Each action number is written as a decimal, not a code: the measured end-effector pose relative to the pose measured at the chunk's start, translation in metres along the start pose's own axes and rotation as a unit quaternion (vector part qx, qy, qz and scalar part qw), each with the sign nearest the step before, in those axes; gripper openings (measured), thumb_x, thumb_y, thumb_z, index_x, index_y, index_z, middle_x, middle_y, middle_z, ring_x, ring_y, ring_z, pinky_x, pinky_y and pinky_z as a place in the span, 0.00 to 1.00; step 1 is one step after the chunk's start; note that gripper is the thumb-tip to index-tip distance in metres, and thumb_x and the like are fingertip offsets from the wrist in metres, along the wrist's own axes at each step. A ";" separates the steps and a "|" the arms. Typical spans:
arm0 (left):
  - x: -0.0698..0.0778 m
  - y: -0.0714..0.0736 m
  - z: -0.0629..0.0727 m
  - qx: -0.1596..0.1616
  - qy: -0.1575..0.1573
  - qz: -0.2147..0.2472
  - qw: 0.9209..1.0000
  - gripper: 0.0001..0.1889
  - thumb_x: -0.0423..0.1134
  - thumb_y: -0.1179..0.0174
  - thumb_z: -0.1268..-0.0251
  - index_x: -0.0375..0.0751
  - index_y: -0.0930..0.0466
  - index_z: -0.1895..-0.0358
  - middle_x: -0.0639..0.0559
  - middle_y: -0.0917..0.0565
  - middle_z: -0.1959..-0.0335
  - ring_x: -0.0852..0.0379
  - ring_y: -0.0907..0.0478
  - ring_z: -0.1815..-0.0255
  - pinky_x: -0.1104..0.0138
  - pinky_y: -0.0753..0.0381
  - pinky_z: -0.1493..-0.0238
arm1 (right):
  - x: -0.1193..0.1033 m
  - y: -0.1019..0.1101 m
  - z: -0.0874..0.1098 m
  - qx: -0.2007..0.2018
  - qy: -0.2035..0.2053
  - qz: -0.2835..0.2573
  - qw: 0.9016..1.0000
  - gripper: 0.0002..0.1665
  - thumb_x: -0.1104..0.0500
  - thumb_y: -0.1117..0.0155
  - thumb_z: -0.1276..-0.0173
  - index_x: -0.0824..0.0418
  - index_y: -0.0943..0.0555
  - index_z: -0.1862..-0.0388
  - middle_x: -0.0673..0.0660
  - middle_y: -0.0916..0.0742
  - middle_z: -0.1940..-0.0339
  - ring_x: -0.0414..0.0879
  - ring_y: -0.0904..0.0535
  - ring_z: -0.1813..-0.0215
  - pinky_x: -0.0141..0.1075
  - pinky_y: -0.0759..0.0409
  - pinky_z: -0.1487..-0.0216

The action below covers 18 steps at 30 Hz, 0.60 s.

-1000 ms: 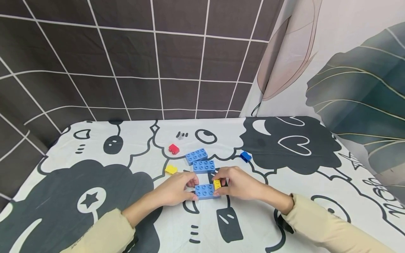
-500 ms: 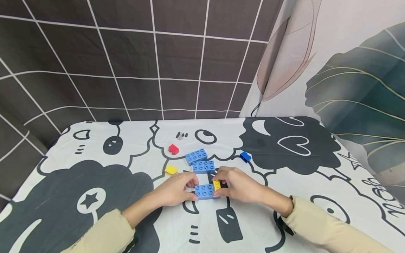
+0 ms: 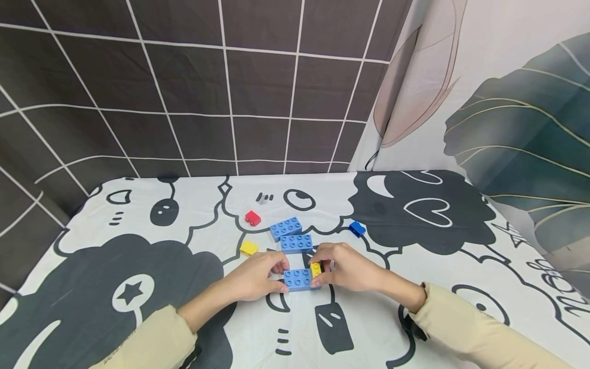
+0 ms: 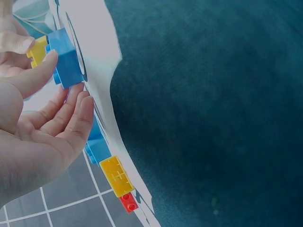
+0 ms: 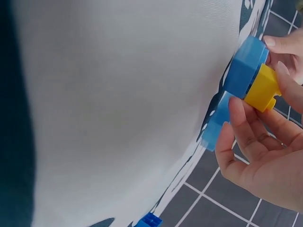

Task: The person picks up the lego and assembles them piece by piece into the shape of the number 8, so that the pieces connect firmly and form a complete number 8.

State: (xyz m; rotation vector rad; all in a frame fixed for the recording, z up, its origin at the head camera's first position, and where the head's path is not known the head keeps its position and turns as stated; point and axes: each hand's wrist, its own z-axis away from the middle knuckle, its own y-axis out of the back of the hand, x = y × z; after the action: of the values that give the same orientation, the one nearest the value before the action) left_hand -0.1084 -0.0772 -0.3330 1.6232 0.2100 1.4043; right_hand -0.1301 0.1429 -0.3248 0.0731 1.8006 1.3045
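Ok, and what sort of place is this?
Probably an indoor play spot, maybe at home, though I can't tell which room: a cartoon-print cloth spread out, a dark checked backdrop behind it, and toy blocks on the cloth.

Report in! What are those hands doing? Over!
Left fingers hold blue brick. Right fingers pinch yellow brick atop its right end. Other bricks farther off, none blocking.
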 end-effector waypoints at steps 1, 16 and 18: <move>0.000 0.000 0.000 0.000 0.000 0.000 1.000 0.13 0.34 0.31 0.52 0.40 0.26 0.64 0.52 0.24 0.69 0.55 0.29 0.64 0.59 0.27 0.58 | 0.000 0.000 0.000 0.001 -0.001 -0.002 1.000 0.18 0.58 0.28 0.50 0.66 0.17 0.61 0.46 0.23 0.73 0.37 0.30 0.73 0.27 0.31 0.73; -0.004 0.014 0.000 0.024 -0.018 0.013 0.999 0.15 0.34 0.32 0.51 0.36 0.24 0.60 0.49 0.20 0.64 0.53 0.24 0.59 0.59 0.25 0.54 | 0.004 -0.001 0.000 0.005 -0.013 -0.021 1.000 0.18 0.57 0.27 0.51 0.64 0.17 0.62 0.45 0.23 0.73 0.37 0.30 0.73 0.28 0.30 0.73; -0.005 0.019 0.000 0.035 -0.014 0.018 0.999 0.15 0.33 0.32 0.51 0.36 0.24 0.59 0.49 0.20 0.63 0.52 0.24 0.58 0.59 0.24 0.54 | 0.003 0.000 0.000 0.005 -0.016 -0.021 1.000 0.19 0.57 0.27 0.51 0.64 0.17 0.61 0.45 0.23 0.73 0.37 0.30 0.73 0.28 0.30 0.73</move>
State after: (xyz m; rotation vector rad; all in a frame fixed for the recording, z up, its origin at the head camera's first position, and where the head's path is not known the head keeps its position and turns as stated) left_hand -0.1184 -0.0904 -0.3232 1.7107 0.2172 1.4148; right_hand -0.1322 0.1441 -0.3269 0.0600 1.7725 1.2590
